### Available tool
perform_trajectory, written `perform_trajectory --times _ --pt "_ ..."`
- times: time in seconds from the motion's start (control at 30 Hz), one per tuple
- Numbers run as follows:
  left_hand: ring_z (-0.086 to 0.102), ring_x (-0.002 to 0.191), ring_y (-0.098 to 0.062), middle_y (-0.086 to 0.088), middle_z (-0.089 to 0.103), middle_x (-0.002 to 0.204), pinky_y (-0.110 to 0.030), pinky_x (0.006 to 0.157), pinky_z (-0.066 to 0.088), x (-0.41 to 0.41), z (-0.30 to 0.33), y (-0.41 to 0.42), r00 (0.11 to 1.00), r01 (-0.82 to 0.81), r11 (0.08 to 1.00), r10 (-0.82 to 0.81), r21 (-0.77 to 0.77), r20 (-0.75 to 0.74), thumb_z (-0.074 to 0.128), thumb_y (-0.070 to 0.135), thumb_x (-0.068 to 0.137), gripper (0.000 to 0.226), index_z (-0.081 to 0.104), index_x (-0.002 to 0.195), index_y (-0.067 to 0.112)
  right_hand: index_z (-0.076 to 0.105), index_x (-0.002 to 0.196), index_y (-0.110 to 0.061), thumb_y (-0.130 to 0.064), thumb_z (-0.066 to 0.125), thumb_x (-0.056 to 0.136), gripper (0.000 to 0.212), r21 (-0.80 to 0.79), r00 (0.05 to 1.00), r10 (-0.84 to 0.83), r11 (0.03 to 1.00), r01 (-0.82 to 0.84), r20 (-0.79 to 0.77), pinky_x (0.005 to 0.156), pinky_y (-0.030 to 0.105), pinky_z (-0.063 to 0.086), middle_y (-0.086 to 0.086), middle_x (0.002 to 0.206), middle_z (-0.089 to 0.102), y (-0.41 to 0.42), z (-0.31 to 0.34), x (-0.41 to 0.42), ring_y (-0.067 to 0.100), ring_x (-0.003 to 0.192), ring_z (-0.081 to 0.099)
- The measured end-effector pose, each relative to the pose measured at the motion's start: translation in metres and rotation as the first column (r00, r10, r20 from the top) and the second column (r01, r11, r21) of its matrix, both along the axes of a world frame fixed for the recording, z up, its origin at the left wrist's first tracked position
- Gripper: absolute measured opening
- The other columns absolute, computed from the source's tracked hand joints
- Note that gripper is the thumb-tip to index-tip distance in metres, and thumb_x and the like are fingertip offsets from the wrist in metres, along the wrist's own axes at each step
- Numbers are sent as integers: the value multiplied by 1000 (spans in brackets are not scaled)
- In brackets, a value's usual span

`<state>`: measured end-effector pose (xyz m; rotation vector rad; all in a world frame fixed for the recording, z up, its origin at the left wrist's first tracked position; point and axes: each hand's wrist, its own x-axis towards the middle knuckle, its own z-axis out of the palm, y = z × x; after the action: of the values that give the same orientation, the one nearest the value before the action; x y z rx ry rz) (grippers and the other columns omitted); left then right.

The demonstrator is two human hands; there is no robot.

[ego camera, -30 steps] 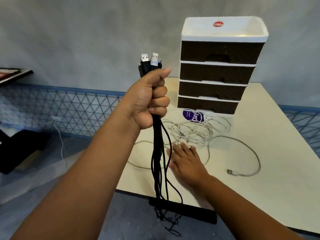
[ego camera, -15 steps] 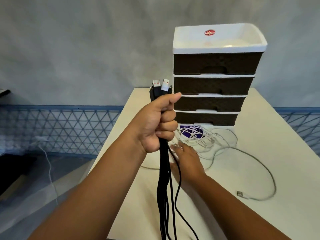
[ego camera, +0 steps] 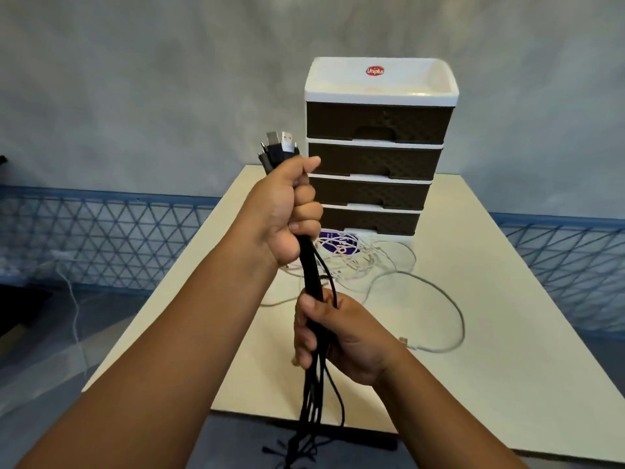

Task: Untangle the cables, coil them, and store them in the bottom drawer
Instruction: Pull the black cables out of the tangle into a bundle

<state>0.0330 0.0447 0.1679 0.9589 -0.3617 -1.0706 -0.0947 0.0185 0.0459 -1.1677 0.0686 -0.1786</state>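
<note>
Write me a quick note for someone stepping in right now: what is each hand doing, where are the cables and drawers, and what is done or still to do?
Left hand: grips the bundle of black cables near its plug ends, held upright.
Right hand: curled round the same bundle lower down; the loose tails hang below the table edge.
Tangle of thin white cables: lies on the cream table, in front of the white drawer unit with four dark brown drawers.
Bottom drawer: closed, like the other three.
Done: black cables gathered into one bunch.
Left: coil the black bunch, untangle and coil the white cables, open the bottom drawer, store everything.
</note>
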Motion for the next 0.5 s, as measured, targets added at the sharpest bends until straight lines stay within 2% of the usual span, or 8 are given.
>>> perform_trajectory --times 0.13,0.3,0.4,0.5 --pt "16 32 -5 10 22 39 -16 31 14 -9 14 16 989 -135 987 129 -85 -75 57 22 92 55 34 42 23 46 60 -18 -24 67 85 33 -132 992 28 990 -45 -123 55 29 48 0 44 37 3 -18 -41 15 37 45" --pt "15 33 -6 8 20 39 -17 29 14 -4 17 35 943 -309 941 284 -138 -172 56 18 91 58 33 38 22 43 60 -21 -30 70 79 34 -205 967 -1 977 -53 -253 51 29 43 1 44 31 -7 -28 -88 16 35 35" --pt "12 34 -7 8 17 40 -18 30 13 9 13 45 901 -403 903 362 -152 -239 53 15 90 52 28 45 22 40 64 -21 -29 71 80 36 -273 949 -44 961 -46 -313 48 28 36 1 46 28 -18 -27 -106 15 36 31" --pt "12 33 -8 8 18 39 -18 30 12 28 3 57 842 -504 852 449 -139 -301 52 14 89 50 25 49 22 42 60 -24 -26 67 84 34 -282 938 -67 959 -34 -340 44 25 32 2 51 24 -32 -22 -114 14 41 25"
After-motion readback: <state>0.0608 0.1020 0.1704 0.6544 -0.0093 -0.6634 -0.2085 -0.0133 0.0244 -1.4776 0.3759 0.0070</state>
